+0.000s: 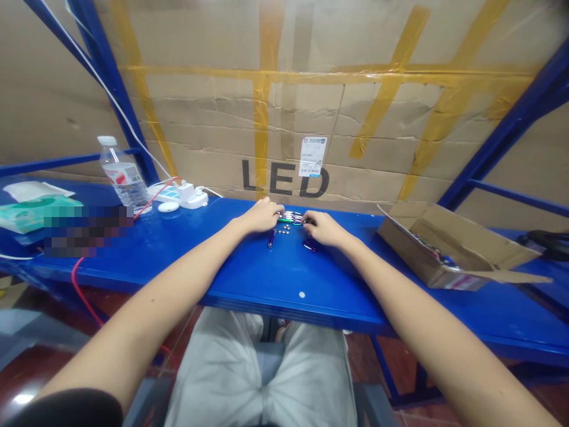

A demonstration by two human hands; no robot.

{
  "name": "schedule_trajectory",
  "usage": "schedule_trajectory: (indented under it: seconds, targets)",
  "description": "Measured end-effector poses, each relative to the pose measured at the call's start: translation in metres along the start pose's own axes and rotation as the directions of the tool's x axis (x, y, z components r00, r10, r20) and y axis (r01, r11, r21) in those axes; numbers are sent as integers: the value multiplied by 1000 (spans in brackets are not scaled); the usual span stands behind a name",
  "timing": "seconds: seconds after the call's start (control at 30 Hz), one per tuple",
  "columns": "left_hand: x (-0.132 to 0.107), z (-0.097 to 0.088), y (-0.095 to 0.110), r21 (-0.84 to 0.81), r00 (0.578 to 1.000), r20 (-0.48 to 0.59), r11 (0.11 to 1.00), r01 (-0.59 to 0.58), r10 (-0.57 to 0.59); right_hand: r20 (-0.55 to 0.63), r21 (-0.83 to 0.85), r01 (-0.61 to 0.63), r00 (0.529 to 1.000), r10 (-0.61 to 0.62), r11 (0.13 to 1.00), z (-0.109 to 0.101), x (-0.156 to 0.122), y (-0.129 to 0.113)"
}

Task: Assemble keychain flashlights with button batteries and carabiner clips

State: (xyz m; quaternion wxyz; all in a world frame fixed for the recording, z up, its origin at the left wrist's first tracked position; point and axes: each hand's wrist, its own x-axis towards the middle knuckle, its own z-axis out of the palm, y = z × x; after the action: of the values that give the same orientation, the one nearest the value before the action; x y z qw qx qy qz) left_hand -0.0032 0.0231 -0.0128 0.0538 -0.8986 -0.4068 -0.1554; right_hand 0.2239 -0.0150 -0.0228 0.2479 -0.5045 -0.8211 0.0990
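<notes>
Both my arms reach forward over a blue table [267, 279]. My left hand [262, 214] and my right hand [323, 228] lie close together at the table's far side, fingers curled onto a small cluster of shiny metallic pieces [291, 218], green and purple. What exactly each hand pinches is too small to name. A small purple cylinder [271, 238] lies just in front of my left hand. Another purple piece [310, 244] rests under my right hand's near edge.
An open cardboard box [448, 252] with small parts sits at the right. At the left stand a water bottle [123, 175], a white power strip [186, 196] with a red cable, a white puck [168, 207] and tissue packs [26, 210]. Taped cardboard marked LED backs the table.
</notes>
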Motion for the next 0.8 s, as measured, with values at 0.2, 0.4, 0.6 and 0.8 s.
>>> schedule_trajectory:
  seconds: [0.2, 0.4, 0.6, 0.8]
  targets:
    - [-1, -4, 2, -154, 1000, 11, 988, -6, 8, 82, 60, 114, 990, -118, 992, 3, -2, -3]
    - [-2, -2, 3, -187, 994, 109, 982, 3, 18, 141, 14, 107, 984, -108, 994, 11, -1, -3]
    - [-2, -5, 1, -116, 988, 154, 993, 16, 2, 156, -108, 79, 986, -62, 991, 10, 0, -10]
    - [-3, -8, 3, -100, 984, 174, 994, 50, -32, 176, -177, 7, 984, 25, 984, 3, -2, -14]
